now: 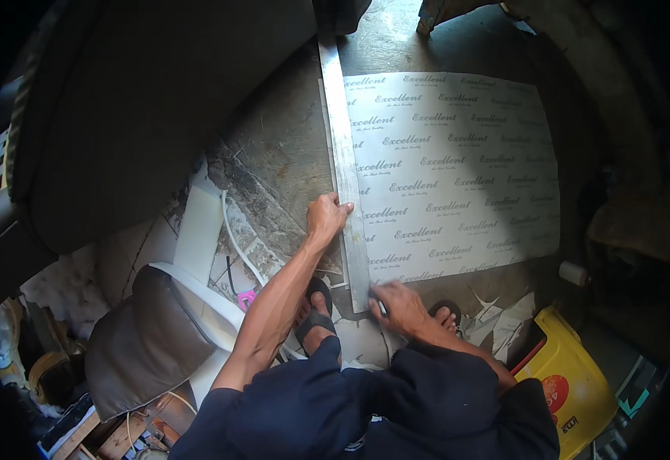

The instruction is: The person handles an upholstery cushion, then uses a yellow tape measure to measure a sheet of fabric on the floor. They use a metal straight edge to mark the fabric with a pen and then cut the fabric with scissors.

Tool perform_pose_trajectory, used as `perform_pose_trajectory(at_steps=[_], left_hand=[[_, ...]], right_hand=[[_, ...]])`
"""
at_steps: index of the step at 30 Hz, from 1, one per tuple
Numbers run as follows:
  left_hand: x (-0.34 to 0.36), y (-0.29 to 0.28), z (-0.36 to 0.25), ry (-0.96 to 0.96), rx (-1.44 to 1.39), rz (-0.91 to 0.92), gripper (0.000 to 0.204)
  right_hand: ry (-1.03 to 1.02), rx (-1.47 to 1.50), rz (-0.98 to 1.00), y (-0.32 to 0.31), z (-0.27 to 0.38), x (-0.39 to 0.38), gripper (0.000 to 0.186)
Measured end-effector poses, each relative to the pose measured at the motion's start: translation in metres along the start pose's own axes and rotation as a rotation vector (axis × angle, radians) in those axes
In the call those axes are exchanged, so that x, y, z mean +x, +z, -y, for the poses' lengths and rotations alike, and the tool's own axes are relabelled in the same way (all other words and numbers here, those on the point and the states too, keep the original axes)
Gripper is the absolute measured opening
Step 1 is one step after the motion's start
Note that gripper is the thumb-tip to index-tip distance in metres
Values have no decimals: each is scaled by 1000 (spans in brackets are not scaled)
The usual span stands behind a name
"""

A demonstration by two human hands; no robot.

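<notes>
A large white sheet with rows of dark printed script lies flat in front of me. Along its left side runs a long metal straightedge, with a thin strip of the sheet showing beyond it. My left hand grips and presses the straightedge about two thirds of the way down, thumb on top. Close to the bar's near end and the sheet's near left corner, my right hand is closed around a small dark-and-grey tool, blurred and mostly hidden by the fingers.
Dark upholstered furniture fills the upper left, and a brown padded piece lies below it. Torn white scraps and a yellow container are at lower right. A white roll sits past the sheet's right corner. My sandalled feet are close by.
</notes>
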State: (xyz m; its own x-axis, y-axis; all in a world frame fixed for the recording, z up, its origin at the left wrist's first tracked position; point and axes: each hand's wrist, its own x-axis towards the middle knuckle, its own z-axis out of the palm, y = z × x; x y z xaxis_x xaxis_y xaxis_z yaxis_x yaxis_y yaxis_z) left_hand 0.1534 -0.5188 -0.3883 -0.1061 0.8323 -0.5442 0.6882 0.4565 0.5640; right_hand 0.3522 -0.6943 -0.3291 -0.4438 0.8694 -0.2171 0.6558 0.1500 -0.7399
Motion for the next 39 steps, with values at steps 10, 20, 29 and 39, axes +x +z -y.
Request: perform_pose_trajectory(at_steps=[10,20,29,39], left_hand=[[69,-52,64,212,-36,-404,30],[45,-88,126,66,172,-680,34],[-36,-2,49,-23,103,-419,43],[-92,104,-33,-174,-29,-253,46]], right_hand=[[369,-128,-513,-68,-57,-122,42],[821,-254,-616,-108,-127,-223,80],[5,-381,-1045,-353,17,-143,33],[136,-1353,-1549,-843,92,-141,56]])
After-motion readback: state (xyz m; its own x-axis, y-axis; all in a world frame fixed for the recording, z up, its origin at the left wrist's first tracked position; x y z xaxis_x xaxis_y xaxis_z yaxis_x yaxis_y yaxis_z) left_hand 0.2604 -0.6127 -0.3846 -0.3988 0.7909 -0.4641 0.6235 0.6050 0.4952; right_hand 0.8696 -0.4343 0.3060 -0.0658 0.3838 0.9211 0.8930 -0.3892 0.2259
